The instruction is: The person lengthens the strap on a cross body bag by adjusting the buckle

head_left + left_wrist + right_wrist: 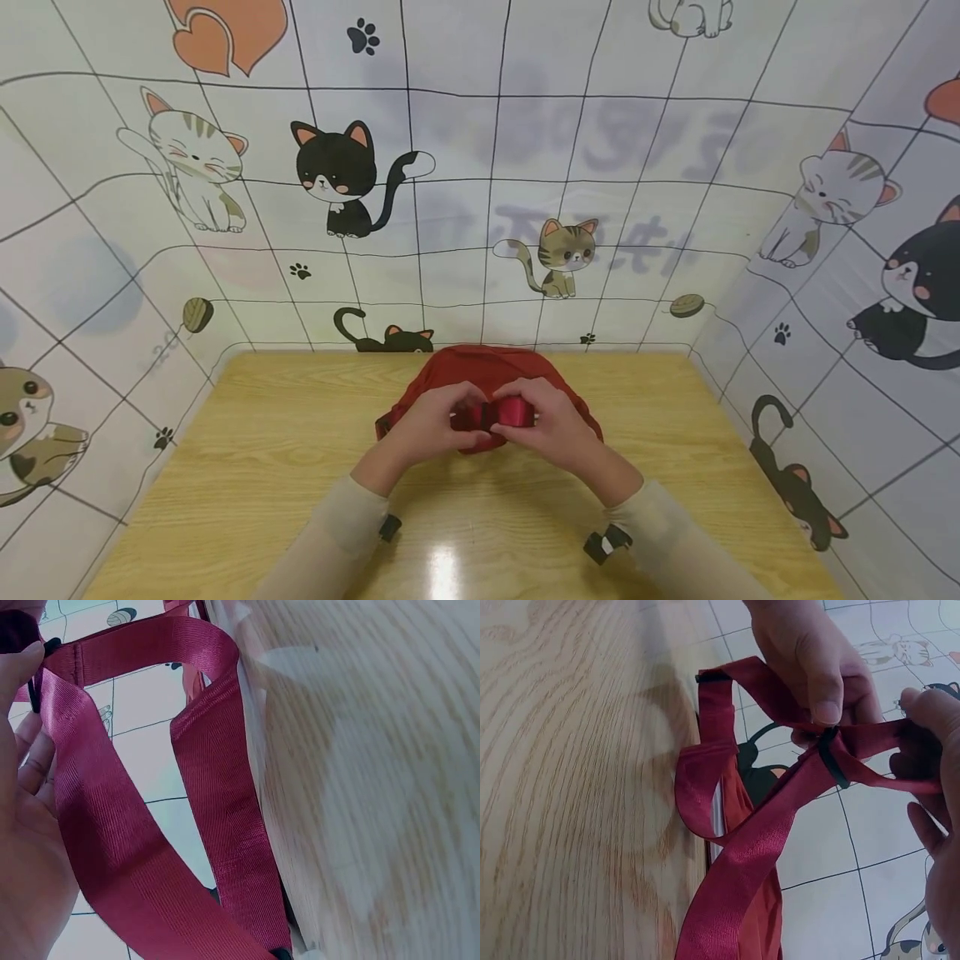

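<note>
A red cloth bag point(480, 365) lies on the table in front of both hands. Its dark red webbing strap point(217, 795) is raised and runs in loops, with a black slider buckle point(831, 757) on it. My left hand point(433, 423) pinches the strap by the buckle between thumb and fingers. Opposite it, my right hand point(553, 423) grips a folded loop of the same strap, fingers bent round it. The two hands are close together, the buckle between them. Another black strap fitting point(714, 677) shows in the right wrist view.
The wooden table point(300, 500) extends around the bag on both sides and toward the person. Behind it hangs a white gridded cloth point(457, 217) printed with cats. Dark wrist straps point(607, 543) show at the sleeves.
</note>
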Motion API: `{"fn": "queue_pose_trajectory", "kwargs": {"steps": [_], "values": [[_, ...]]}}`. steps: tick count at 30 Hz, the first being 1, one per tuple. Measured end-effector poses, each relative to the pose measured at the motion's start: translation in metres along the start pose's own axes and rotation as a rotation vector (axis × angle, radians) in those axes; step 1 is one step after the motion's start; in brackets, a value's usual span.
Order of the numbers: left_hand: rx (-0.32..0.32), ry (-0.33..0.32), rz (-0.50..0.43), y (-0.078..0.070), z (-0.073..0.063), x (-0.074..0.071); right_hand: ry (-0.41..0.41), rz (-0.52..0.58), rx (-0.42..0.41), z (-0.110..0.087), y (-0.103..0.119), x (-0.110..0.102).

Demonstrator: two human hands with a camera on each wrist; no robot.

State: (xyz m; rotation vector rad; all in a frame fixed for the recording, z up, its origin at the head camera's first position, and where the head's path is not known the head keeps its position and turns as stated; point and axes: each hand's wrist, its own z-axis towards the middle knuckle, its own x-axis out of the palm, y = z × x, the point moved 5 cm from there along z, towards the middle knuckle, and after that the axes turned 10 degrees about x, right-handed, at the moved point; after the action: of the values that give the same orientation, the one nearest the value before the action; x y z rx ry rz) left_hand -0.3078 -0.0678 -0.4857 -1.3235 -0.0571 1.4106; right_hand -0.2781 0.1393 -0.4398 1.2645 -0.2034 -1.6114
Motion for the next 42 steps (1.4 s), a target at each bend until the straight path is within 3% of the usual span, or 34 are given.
{"fn": "queue_pose_trajectory", "kwargs": {"steps": [6,10,14,20,27,30,35,37,39,42], "values": [[-0.024,-0.003,0.043,0.005,-0.003,-0.003,-0.065,0.210,0.025,-0.002,-0.001,-0.007],[-0.040,-0.005,0.059,0.006,-0.005,-0.006,-0.018,0.252,0.073,-0.002,-0.002,-0.009],[-0.036,0.007,0.057,0.007,-0.004,-0.005,0.051,0.106,0.134,0.001,0.000,-0.008],[-0.029,0.012,0.064,0.007,-0.003,-0.004,0.046,-0.179,0.133,0.006,0.008,-0.011],[-0.031,0.028,0.085,0.005,-0.004,-0.005,0.091,-0.326,0.164,0.007,0.008,-0.008],[-0.033,0.025,0.086,0.005,-0.004,-0.006,0.061,-0.243,0.160,0.006,0.006,-0.009],[-0.032,0.005,0.097,0.005,-0.006,-0.009,-0.055,0.151,0.188,0.002,-0.001,-0.018],[-0.041,-0.002,0.098,0.006,-0.006,-0.010,-0.061,0.264,0.200,0.001,-0.005,-0.019],[-0.052,-0.004,0.093,0.007,-0.007,-0.011,-0.027,0.274,0.219,0.001,-0.006,-0.019],[-0.065,0.002,0.083,0.007,-0.008,-0.012,0.040,0.109,0.214,0.002,-0.006,-0.016]]}}
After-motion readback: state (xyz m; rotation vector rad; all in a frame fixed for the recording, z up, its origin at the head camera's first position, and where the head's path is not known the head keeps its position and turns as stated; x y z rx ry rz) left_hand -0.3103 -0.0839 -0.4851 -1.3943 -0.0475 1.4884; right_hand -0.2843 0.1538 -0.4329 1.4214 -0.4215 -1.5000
